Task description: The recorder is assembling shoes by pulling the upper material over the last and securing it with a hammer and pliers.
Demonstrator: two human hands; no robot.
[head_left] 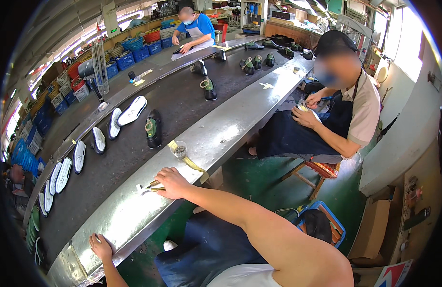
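My left hand (101, 246) rests on the near edge of the shiny metal ledge (230, 131), fingers spread and nothing in them. Farther right, my right hand (172, 183) is closed over the handles of a small metal hand tool (149, 188) lying on the ledge. It looks like pincers, but my fingers cover part of it. Just beyond that hand stands a clear cup (180, 151) of small dark bits, beside a strip of yellow tape (194, 166). Across from the cup, a black and green shoe (153, 128) sits on the dark belt (130, 158).
White-soled shoes (79, 156) line the belt's far side; more black and green shoes (208, 88) stand farther along. At right a seated co-worker (345, 95) handles a small piece. Another person (194, 33) works across the belt. A blue-framed stool (326, 220) stands behind my right arm.
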